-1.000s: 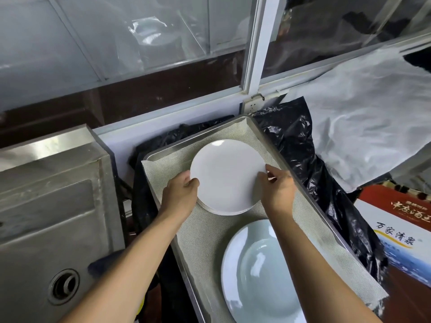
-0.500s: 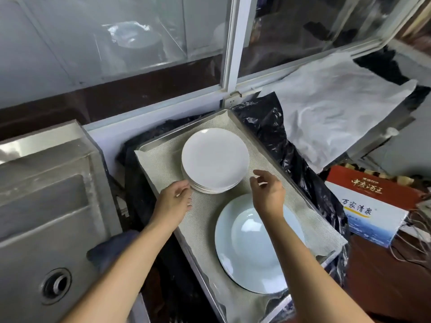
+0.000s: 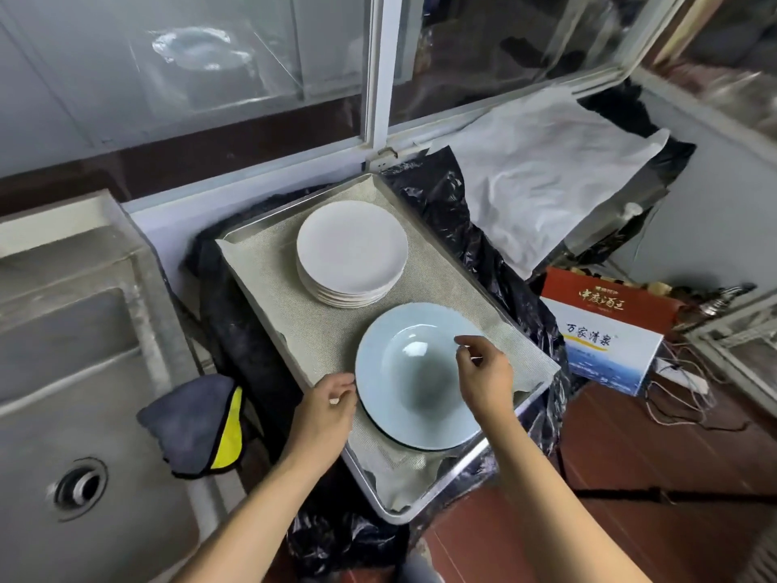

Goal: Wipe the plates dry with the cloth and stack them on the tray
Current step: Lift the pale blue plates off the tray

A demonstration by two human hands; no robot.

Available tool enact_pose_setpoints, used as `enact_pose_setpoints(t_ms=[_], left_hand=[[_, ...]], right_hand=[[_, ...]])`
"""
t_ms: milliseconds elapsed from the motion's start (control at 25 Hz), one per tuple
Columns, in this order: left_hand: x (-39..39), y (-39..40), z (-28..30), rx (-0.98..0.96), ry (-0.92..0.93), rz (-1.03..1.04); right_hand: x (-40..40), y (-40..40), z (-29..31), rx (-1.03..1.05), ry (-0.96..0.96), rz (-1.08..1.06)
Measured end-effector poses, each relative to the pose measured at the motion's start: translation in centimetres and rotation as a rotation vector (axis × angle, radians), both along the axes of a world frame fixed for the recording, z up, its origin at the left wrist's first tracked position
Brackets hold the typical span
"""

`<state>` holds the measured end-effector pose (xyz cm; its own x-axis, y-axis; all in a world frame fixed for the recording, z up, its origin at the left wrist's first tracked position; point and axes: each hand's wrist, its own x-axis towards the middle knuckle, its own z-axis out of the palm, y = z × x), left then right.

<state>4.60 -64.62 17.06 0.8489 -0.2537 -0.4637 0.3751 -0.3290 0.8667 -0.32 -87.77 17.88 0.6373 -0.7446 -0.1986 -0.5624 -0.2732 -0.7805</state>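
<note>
**Both hands loose over the big plate**

I had my left hand (image 3: 332, 403) at the tray's (image 3: 441, 490) near left edge, fingers loosely curled and gripping nothing, fingertips just beside the rim of the big plate (image 3: 403, 397) at about its nine o'clock. My right hand (image 3: 483, 372) hovered over that plate's three o'clock side, fingers relaxed with thumb and forefinger close together but nothing between them; whether it touched the plate I could not tell.

The plate sat flat on the liner (image 3: 286, 288) in the tray's near half, directly between my two hands, so both stood about equally near it. Being round, it offered no long axis; I judged the rim at nine and three the natural grip points.

The cloth (image 3: 197, 427), grey with a yellow edge, lay off the tray at my left hand's nine o'clock, draped over the sink (image 3: 84, 330) edge, well apart from the right hand. If the plate needed wiping, I judged the left hand the one to fetch it.

Further off at twelve o'clock, the stack (image 3: 351, 254) of smaller white plates stood in the tray's far half, just beside the big plate and untouched.
</note>
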Motion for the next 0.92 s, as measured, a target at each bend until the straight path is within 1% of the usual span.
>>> enact_pose_setpoints(t_ms=[120,240,400,520,560,640,720,920], left_hand=[[-2.3,-1.7,-1.0,0.070,-0.001,-0.009],[-4.3,-4.6,-1.6,0.221,-0.024,0.021],[-5.8,-8.6,-2.2,0.394,-0.112,0.192],[-6.0,-10.2,-2.8,0.378,-0.081,0.332],[-6.1,-10.5,-3.1,0.379,-0.080,0.357],[-6.3,-11.0,-3.7,0.387,-0.067,0.396],[-6.1,-11.3,-3.9,0.402,-0.016,0.416],[-5.2,-12.2,-4.1,0.449,0.055,0.457]], right_hand=[[-0.5,-2.2,-0.8,-0.046,0.004,0.065],[-0.9,-4.6,-2.1,-0.100,-0.030,0.183],[-0.6,-7.7,-4.2,-0.188,-0.076,0.398],[0.2,-9.6,-5.6,-0.319,-0.025,0.484],[0.3,-9.9,-6.0,-0.304,-0.002,0.503],[0.5,-10.6,-6.6,-0.195,0.022,0.535],[0.7,-11.0,-7.1,-0.109,0.057,0.560],[1.2,-11.3,-7.4,-0.076,0.129,0.607]])
